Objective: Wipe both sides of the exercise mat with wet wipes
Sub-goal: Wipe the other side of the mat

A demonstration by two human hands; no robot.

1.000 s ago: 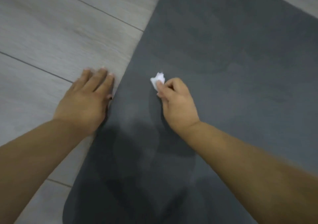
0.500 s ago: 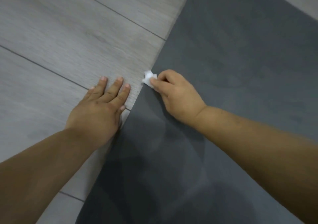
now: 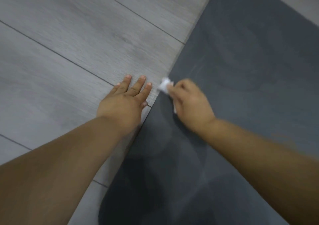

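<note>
Here, right hand [image 3: 191,104], grip curled round a balled wet wipe [image 3: 164,85], sits at the left edge of the exercise mat [image 3: 250,69], which stretches away up-right, mostly to that hand's right; left hand [image 3: 124,104] lies flat, fingers straight, on the floor [image 3: 69,43] just beside.

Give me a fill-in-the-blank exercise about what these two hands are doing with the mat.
1. The left hand rests flat on the grey plank ____, beside the exercise mat.
2. The right hand pinches a crumpled wet wipe whose colour is ____.
3. The wipe sits at the mat's ____, on the side nearest the left hand.

Missing words: floor; white; edge.
</note>
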